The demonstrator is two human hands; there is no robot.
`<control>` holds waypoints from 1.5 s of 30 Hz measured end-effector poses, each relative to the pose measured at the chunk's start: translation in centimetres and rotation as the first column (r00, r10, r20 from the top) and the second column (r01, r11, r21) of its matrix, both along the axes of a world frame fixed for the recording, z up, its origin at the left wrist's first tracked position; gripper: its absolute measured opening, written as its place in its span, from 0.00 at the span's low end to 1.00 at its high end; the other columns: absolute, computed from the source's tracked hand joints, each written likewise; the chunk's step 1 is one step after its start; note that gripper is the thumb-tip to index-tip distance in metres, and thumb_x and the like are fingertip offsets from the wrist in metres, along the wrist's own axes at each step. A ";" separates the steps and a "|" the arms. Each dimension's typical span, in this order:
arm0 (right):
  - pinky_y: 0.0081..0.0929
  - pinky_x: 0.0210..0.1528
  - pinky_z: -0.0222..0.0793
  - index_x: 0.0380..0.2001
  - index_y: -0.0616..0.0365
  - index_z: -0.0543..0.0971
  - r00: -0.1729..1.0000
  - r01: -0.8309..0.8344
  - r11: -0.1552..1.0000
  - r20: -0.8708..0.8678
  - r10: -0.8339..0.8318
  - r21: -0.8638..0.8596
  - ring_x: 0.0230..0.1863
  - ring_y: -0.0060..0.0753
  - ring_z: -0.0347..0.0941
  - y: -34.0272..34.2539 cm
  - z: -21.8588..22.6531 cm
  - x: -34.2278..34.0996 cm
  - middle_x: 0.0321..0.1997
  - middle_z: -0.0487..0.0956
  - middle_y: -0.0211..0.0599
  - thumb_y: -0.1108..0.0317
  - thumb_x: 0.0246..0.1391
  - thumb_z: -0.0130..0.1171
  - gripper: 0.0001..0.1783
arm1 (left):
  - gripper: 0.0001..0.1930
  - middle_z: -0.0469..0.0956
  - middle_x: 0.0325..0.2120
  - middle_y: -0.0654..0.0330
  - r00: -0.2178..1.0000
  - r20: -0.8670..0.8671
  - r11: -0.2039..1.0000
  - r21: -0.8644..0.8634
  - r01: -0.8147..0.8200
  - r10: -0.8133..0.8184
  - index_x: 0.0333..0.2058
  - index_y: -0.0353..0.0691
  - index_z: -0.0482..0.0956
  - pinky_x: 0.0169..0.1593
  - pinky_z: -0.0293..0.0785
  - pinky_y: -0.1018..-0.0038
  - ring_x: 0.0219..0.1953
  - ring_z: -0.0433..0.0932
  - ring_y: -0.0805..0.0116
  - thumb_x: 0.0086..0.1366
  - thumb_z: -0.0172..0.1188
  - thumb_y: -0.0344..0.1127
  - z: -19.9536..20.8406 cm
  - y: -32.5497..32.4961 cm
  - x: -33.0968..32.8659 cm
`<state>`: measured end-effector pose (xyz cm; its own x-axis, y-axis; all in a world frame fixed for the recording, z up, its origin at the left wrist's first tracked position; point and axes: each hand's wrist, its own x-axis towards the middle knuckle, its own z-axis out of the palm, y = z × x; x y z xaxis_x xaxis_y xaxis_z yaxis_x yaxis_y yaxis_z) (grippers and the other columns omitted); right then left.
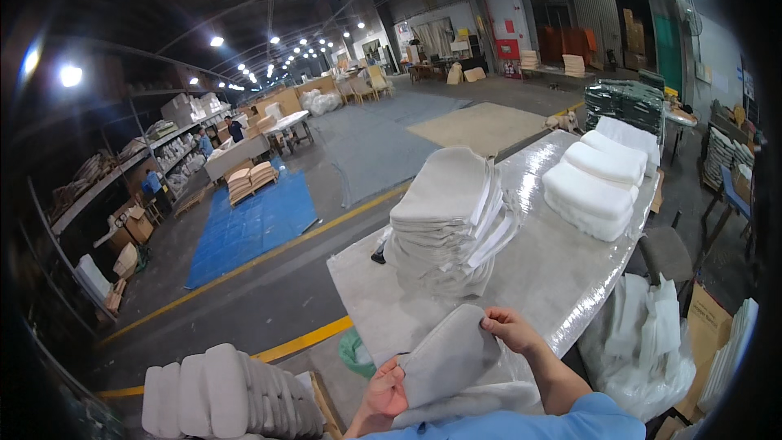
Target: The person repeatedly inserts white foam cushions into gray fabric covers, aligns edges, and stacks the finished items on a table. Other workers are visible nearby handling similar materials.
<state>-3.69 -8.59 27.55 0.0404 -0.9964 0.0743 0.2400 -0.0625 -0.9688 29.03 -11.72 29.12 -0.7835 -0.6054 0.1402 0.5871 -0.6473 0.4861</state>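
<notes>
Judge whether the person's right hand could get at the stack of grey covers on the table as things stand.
Probably yes: the stack of grey covers lies just beyond the right hand with bare table between, though that hand grips a grey cushion.

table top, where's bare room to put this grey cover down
Bare wrap-covered table lies between the stack of grey covers and the white cushions, running along the right edge. A smaller patch sits left of the stack. The near end is crowded: both hands hold a grey cover.
</notes>
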 end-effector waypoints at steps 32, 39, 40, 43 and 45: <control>0.41 0.71 0.62 0.71 0.58 0.65 0.907 -0.420 0.890 0.101 0.408 0.179 0.72 0.36 0.63 -9.6 -0.7 1.1 0.73 0.68 0.41 0.34 0.63 0.56 0.46 | 0.13 0.83 0.49 0.55 0.959 0.209 0.981 -0.048 -0.187 0.192 0.53 0.32 0.77 0.59 0.78 0.67 0.50 0.82 0.66 0.73 0.55 0.28 1.7 0.2 0.7; 0.31 0.54 0.76 0.56 0.59 0.80 0.965 -0.191 0.955 0.223 0.140 0.227 0.48 0.26 0.81 -3.2 -2.9 0.2 0.50 0.85 0.33 0.52 0.62 0.67 0.27 | 0.13 0.83 0.49 0.54 0.938 0.313 0.978 0.091 -0.186 0.149 0.53 0.32 0.78 0.58 0.78 0.67 0.49 0.82 0.67 0.73 0.56 0.29 2.1 -0.8 -0.2; 0.29 0.53 0.76 0.54 0.60 0.81 0.968 -0.154 0.966 0.227 0.106 0.206 0.47 0.25 0.81 -2.3 -2.9 -0.5 0.47 0.85 0.32 0.54 0.62 0.68 0.25 | 0.14 0.82 0.50 0.53 0.960 0.258 0.977 0.155 -0.148 0.105 0.54 0.32 0.77 0.60 0.76 0.66 0.51 0.81 0.66 0.73 0.56 0.29 1.8 -1.0 -0.5; 0.27 0.52 0.76 0.48 0.59 0.84 0.979 -0.052 0.986 0.205 0.020 0.156 0.45 0.24 0.80 -1.2 -2.9 -1.6 0.44 0.86 0.28 0.55 0.59 0.70 0.21 | 0.19 0.80 0.55 0.50 0.989 0.150 0.979 0.200 -0.029 -0.002 0.59 0.29 0.74 0.65 0.71 0.60 0.58 0.78 0.61 0.72 0.56 0.29 3.8 1.0 -1.5; 0.26 0.52 0.75 0.47 0.59 0.85 0.985 -0.028 0.991 0.173 0.005 0.130 0.45 0.23 0.80 -1.1 -2.9 -1.7 0.43 0.86 0.27 0.55 0.59 0.70 0.21 | 0.21 0.77 0.58 0.48 0.997 0.073 0.987 0.162 0.017 -0.029 0.61 0.28 0.71 0.67 0.69 0.57 0.61 0.76 0.57 0.72 0.56 0.29 3.3 1.7 -1.8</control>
<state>-5.40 -9.64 24.63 0.0547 -0.9973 -0.0497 0.4032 0.0676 -0.9126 27.23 -10.04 32.46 -0.8021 -0.5970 -0.0173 0.5369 -0.7334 0.4169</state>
